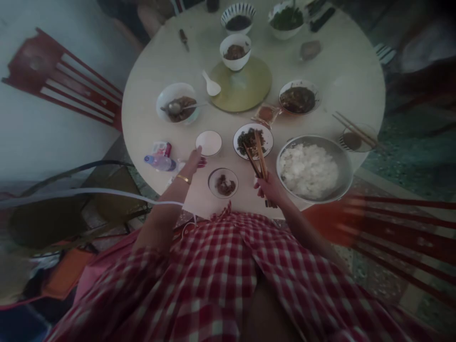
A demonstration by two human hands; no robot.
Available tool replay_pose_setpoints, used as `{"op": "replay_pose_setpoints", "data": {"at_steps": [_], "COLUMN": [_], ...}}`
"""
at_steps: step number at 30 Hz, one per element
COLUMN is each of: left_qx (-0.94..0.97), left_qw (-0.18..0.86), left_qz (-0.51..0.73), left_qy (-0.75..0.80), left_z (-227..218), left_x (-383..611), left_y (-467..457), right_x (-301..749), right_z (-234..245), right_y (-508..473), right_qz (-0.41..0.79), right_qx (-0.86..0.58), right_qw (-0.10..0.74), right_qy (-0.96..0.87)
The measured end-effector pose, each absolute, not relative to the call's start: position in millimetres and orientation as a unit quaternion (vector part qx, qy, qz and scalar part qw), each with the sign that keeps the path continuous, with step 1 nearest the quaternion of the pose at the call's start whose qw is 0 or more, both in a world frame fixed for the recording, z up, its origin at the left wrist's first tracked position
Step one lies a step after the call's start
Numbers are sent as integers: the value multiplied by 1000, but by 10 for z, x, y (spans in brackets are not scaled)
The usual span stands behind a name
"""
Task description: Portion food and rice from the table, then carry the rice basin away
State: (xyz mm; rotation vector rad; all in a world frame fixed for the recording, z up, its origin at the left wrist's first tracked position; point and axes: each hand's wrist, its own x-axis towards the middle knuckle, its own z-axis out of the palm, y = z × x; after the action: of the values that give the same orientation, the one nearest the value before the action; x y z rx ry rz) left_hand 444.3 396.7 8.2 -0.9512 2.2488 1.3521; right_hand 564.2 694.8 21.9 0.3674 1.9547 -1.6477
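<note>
My left hand (pixel 195 161), with a gold bracelet at the wrist, grips the near-left rim of a small white bowl (pixel 209 142), thumb at its edge. In my right hand (pixel 268 187) is a bundle of wooden chopsticks (pixel 261 159), closed round their lower part. Their upper ends spread apart over a white plate (pixel 235 148) of dark chopped greens (pixel 249 138). Between my hands, near the table edge, sits a small bowl (pixel 213 189) with some brown food in it. Just right of my right hand stands a large metal basin (pixel 285 187) of white rice (pixel 308 168).
A round table (pixel 142 95) carries a glass turntable (pixel 256 90), a white spoon (pixel 213 88) and several food bowls. A bottle (pixel 160 162) lies at left. Chopsticks (pixel 356 129) rest across a bowl at right. Red chairs (pixel 71 78) flank the table; a person sits at the far left.
</note>
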Motion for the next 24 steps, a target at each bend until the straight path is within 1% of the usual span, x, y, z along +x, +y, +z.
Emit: {"op": "replay_pose_setpoints", "data": {"at_steps": [2, 6, 8, 13, 16, 19, 21, 24], "left_qx": [-316, -303, -301, -309, -274, -266, -266, -250], "left_qw": [218, 341, 365, 360, 355, 328, 306, 265], "left_qz": [463, 421, 434, 442, 411, 383, 391, 448], "left_qy": [799, 784, 767, 761, 793, 821, 826, 817], "left_z": [152, 197, 160, 126, 210, 355, 483, 677], "left_x": [4760, 5484, 5724, 5787, 5698, 5674, 5658, 5506], "left_y": [3942, 4077, 4203, 4374, 4346, 4300, 4282, 4310], "right_x": [5661, 5699, 5709, 5709, 5718, 5751, 5784, 5830], "right_z": [216, 179, 158, 156, 178, 211, 250, 342], "right_y": [6955, 6953, 6946, 6953, 6984, 7020, 7037, 7036], "right_qz": [-614, -609, -614, -617, -618, -620, -626, -644], "right_qx": [135, 139, 137, 122, 123, 137, 143, 140], "right_qw": [280, 287, 287, 284, 278, 276, 269, 244], "right_qy": [726, 726, 723, 724, 725, 722, 718, 711]}}
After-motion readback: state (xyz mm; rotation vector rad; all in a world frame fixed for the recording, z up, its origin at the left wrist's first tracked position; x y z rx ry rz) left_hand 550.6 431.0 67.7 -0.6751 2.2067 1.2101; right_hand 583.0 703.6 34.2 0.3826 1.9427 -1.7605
